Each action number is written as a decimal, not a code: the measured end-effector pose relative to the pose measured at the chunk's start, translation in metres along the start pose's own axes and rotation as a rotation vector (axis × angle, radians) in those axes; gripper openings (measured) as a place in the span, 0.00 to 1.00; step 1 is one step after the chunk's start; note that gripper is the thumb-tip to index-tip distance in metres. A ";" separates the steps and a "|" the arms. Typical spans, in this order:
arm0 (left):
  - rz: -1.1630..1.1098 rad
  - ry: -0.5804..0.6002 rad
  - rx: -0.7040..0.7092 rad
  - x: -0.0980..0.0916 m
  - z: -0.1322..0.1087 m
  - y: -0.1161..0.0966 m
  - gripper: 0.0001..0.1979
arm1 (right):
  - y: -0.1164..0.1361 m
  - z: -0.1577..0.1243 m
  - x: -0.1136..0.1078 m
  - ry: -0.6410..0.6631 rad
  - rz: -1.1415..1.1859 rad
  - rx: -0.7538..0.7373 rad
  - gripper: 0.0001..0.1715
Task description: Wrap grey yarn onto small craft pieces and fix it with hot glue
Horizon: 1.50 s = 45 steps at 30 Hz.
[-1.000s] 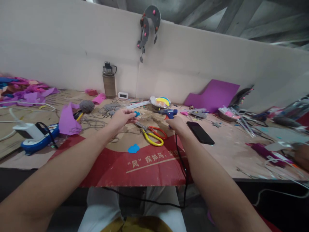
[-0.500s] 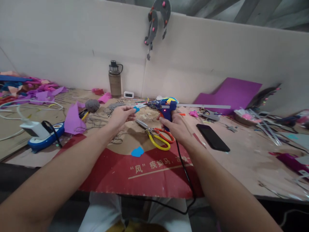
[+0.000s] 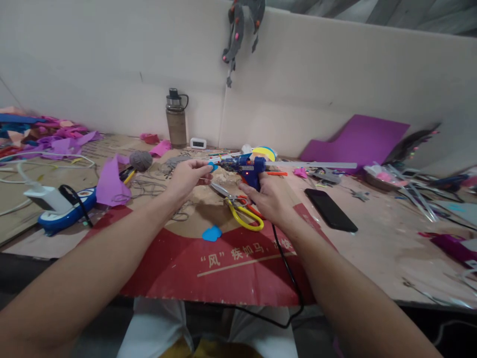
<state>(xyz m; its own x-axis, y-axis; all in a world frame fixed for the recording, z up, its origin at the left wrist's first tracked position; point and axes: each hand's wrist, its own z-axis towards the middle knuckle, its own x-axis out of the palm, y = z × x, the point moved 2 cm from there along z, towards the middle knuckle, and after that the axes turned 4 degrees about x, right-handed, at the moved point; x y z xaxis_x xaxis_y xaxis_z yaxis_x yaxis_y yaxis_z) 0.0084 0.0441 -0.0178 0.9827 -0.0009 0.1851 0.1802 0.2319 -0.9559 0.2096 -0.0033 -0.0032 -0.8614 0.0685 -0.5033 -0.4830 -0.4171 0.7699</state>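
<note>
My left hand [image 3: 190,180] pinches a small blue piece [image 3: 213,166] between thumb and fingertips. Closed round the handle of a blue glue gun [image 3: 250,171] is my right hand [image 3: 269,195]; the nozzle points left and meets or nearly meets the blue piece. A clear glue stick [image 3: 316,164] juts out of the gun's rear, and a small red light glows on its body. Below the gun lie scissors [image 3: 246,217] with yellow and red handles, partly hidden by my right hand. Other blue cut pieces [image 3: 212,233] rest on the red-printed cardboard [image 3: 223,283].
A bottle [image 3: 176,122] and small white clock [image 3: 198,143] stand at the back. Grey yarn [image 3: 140,160], purple felt [image 3: 114,186] and a blue power strip [image 3: 67,211] lie left. Right are a black phone [image 3: 331,210] and a purple sheet [image 3: 357,141]. The gun's black cord [image 3: 288,271] crosses the front edge.
The glue gun in my right hand has moved slightly left and turned, its nozzle now at the blue piece. The view has shifted slightly.
</note>
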 end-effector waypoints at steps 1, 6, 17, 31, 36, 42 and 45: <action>0.002 0.001 0.002 0.000 0.000 0.000 0.08 | -0.002 0.000 0.001 0.001 0.018 0.004 0.12; 0.009 -0.004 0.002 0.001 -0.002 -0.002 0.07 | -0.012 0.001 0.005 0.012 0.088 0.036 0.14; 0.022 -0.003 0.003 0.002 -0.004 -0.004 0.07 | -0.010 0.000 0.003 -0.011 0.110 0.038 0.13; 0.018 -0.005 0.012 0.004 -0.005 -0.006 0.07 | -0.007 -0.001 0.004 -0.015 0.143 0.065 0.11; 0.021 -0.009 0.006 0.003 -0.005 -0.006 0.09 | -0.006 -0.002 0.004 -0.001 0.131 0.057 0.11; 0.021 -0.005 0.010 0.004 -0.004 -0.006 0.09 | -0.008 -0.001 0.004 -0.016 0.121 0.041 0.12; 0.025 -0.003 0.018 0.003 -0.004 -0.005 0.08 | -0.005 -0.002 0.004 -0.008 0.132 0.047 0.11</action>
<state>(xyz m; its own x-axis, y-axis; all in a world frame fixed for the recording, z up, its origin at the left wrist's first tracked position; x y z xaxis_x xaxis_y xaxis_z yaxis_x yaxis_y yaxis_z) 0.0111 0.0389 -0.0131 0.9868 0.0078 0.1620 0.1550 0.2492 -0.9560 0.2091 -0.0027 -0.0103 -0.9191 0.0235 -0.3934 -0.3722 -0.3798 0.8469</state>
